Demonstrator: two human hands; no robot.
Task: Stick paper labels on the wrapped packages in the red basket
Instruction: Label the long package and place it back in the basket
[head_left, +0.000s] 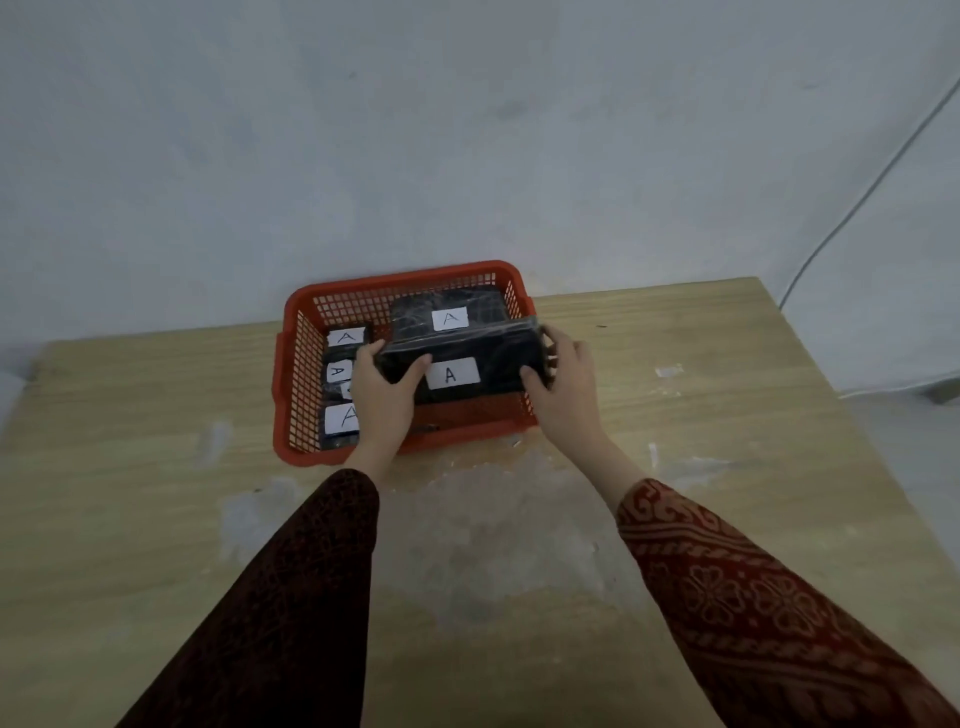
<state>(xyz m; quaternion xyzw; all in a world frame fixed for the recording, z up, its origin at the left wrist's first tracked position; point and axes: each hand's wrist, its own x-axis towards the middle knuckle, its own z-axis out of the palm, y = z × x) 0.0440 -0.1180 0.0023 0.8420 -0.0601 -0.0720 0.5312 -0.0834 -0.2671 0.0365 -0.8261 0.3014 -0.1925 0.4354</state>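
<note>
Head view: both hands' grip clamps labelled package (467, 364) ends, left hand (384, 389), right hand (563, 384); long axis left-right over red basket (306, 312).

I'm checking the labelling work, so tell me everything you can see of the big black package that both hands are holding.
The large black package is a long box-like block wrapped in glossy clear film. Its near face carries a white paper label with a handwritten "A". It is tilted, near face towards the camera, over the right part of the red basket, overlapping the right rim. The left hand grips its left end and the right hand its right end. Behind it lies another labelled black package.
</note>
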